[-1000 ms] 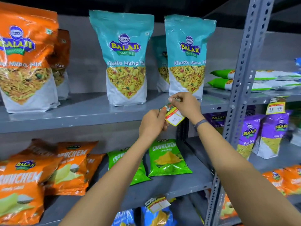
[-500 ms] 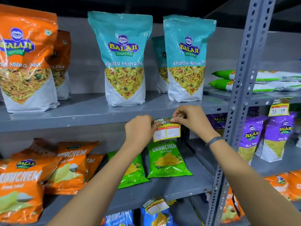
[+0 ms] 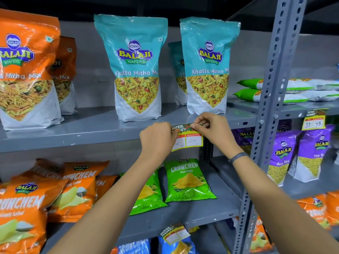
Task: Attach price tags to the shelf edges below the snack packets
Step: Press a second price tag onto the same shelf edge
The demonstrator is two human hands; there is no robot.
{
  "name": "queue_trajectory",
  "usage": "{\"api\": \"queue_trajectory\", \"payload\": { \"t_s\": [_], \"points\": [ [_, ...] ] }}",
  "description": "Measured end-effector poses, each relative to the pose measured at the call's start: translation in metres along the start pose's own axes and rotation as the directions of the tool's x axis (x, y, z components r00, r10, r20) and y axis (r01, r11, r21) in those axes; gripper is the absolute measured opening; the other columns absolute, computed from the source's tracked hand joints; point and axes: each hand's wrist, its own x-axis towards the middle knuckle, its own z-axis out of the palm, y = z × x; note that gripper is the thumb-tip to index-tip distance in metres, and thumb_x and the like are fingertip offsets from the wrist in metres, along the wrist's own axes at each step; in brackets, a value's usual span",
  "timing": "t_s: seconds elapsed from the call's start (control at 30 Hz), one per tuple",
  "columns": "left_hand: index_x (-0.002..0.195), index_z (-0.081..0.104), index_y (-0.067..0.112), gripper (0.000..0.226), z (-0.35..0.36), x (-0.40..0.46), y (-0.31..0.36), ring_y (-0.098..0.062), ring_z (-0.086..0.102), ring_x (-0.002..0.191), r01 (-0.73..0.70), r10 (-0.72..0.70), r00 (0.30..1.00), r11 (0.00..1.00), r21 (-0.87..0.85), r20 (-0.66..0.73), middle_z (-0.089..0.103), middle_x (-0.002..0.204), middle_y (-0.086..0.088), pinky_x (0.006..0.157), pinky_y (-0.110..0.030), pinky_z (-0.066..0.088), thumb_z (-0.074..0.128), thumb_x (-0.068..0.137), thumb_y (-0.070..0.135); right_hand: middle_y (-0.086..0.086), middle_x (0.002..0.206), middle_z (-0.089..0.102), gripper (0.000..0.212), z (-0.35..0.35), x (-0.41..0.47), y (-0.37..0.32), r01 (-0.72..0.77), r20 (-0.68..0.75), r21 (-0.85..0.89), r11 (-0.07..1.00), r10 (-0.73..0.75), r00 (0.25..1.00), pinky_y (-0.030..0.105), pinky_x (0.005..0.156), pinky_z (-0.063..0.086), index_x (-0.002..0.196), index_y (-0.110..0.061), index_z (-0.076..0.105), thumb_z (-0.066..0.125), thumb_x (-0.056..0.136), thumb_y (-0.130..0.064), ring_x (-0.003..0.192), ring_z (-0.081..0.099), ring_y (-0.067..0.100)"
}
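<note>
Bare grey shelf (image 3: 88, 123) lies open between the orange packet (image 3: 27, 70) and the middle teal packet (image 3: 136, 70), and a narrower gap separates the two front teal packets. The right teal packet (image 3: 208, 68) stands just behind the shelf edge. The perforated upright (image 3: 271, 99) blocks the right side. Below, green packets (image 3: 187, 180) cover the lower shelf (image 3: 216, 211), with a bare strip beside the upright.

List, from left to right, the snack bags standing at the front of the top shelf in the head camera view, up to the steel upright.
Orange mix bag → first teal mix bag → second teal mix bag → steel upright.
</note>
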Motion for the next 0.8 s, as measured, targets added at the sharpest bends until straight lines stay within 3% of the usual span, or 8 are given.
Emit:
{"api": "queue_trajectory", "payload": {
  "t_s": [0.07, 0.17, 0.3, 0.4, 0.53, 0.63, 0.7, 0.8],
  "points": [
    [0.07, 0.053, 0.015, 0.04, -0.001, 0.004, 0.006, -0.034, 0.065, 0.085, 0.018, -0.018, 1.0, 1.0, 0.023, -0.003, 0.07, 0.089, -0.012, 0.058, -0.029, 0.034, 0.05, 0.091, 0.049, 0.002, 0.072, 0.065, 0.01, 0.003, 0.001, 0.0, 0.001, -0.035, -0.029, 1.0, -0.002, 0.999, 0.026, 0.062, 0.046, 0.075, -0.018, 0.065, 0.074, 0.076, -0.022, 0.056, 0.049, 0.01],
    [0.08, 0.063, 0.011, 0.049, -0.003, 0.009, 0.016, -0.032, 0.066, 0.087, 0.042, -0.041, 0.999, 0.997, 0.063, -0.016, 0.069, 0.092, -0.012, 0.055, -0.027, 0.033, 0.051, 0.087, 0.058, -0.001, 0.067, 0.062, 0.011, 0.006, 0.001, 0.001, 0.015, -0.065, -0.068, 0.998, -0.02, 0.998, 0.028, 0.059, 0.045, 0.074, -0.018, 0.064, 0.074, 0.075, -0.022, 0.052, 0.046, 0.006],
    [0.086, 0.065, 0.009, 0.054, -0.004, 0.013, 0.022, -0.031, 0.066, 0.089, 0.08, -0.08, 0.997, 0.995, 0.063, -0.004, 0.069, 0.096, -0.012, 0.045, -0.02, 0.02, 0.053, 0.084, 0.061, 0.001, 0.068, 0.061, 0.011, 0.008, -0.003, 0.002, 0.034, -0.095, -0.053, 0.998, -0.039, 0.995, 0.03, 0.061, 0.046, 0.078, -0.017, 0.064, 0.073, 0.076, -0.023, 0.056, 0.048, 0.011],
    [0.089, 0.065, 0.008, 0.053, -0.003, 0.007, 0.022, -0.033, 0.066, 0.09, 0.088, -0.087, 0.996, 0.995, 0.044, -0.032, 0.069, 0.098, -0.014, 0.053, -0.025, 0.032, 0.052, 0.085, 0.06, -0.004, 0.07, 0.057, 0.016, 0.011, -0.013, 0.001, 0.036, -0.155, 0.015, 0.999, -0.034, 0.987, 0.03, 0.065, 0.048, 0.089, -0.015, 0.062, 0.073, 0.077, -0.021, 0.061, 0.051, 0.013],
    [0.087, 0.066, 0.007, 0.06, 0.011, -0.02, 0.006, -0.038, 0.066, 0.093, 0.139, -0.14, 0.989, 0.99, -0.031, -0.042, 0.07, 0.097, -0.019, 0.068, -0.036, 0.05, 0.048, 0.084, 0.065, 0.004, 0.079, 0.059, 0.044, 0.023, -0.043, 0.01, -0.003, -0.27, 0.172, 0.985, 0.05, 0.962, 0.027, 0.069, 0.049, 0.118, -0.013, 0.05, 0.071, 0.08, -0.023, 0.064, 0.057, 0.013],
    [0.077, 0.068, 0.008, 0.074, 0.046, -0.061, -0.021, -0.037, 0.067, 0.089, 0.244, -0.236, 0.969, 0.96, -0.14, 0.074, 0.073, 0.087, -0.018, 0.07, -0.038, 0.052, 0.036, 0.082, 0.074, 0.005, 0.086, 0.063, 0.048, 0.045, -0.081, 0.027, -0.079, -0.308, 0.305, 0.949, 0.177, 0.935, 0.016, 0.068, 0.048, 0.126, -0.021, 0.041, 0.066, 0.085, -0.022, 0.068, 0.058, 0.005],
    [0.072, 0.067, 0.009, 0.075, 0.078, -0.097, -0.038, -0.034, 0.068, 0.087, 0.323, -0.281, 0.931, 0.931, -0.169, 0.232, 0.075, 0.081, -0.013, 0.07, -0.037, 0.053, 0.033, 0.083, 0.074, 0.001, 0.081, 0.063, 0.04, 0.066, -0.111, 0.045, -0.164, -0.277, 0.353, 0.921, 0.27, 0.922, 0.011, 0.068, 0.047, 0.12, -0.025, 0.043, 0.064, 0.086, -0.019, 0.068, 0.058, -0.001],
    [0.076, 0.07, 0.009, 0.058, 0.131, -0.153, -0.063, -0.033, 0.069, 0.089, 0.459, -0.321, 0.748, 0.883, -0.103, 0.581, 0.075, 0.087, -0.015, 0.074, -0.036, 0.054, 0.046, 0.087, 0.06, -0.01, 0.074, 0.06, 0.018, 0.105, -0.161, 0.078, -0.355, -0.089, 0.317, 0.88, 0.4, 0.912, 0.004, 0.064, 0.043, 0.104, -0.009, 0.06, 0.062, 0.086, -0.008, 0.067, 0.058, -0.014]
  ]
}}
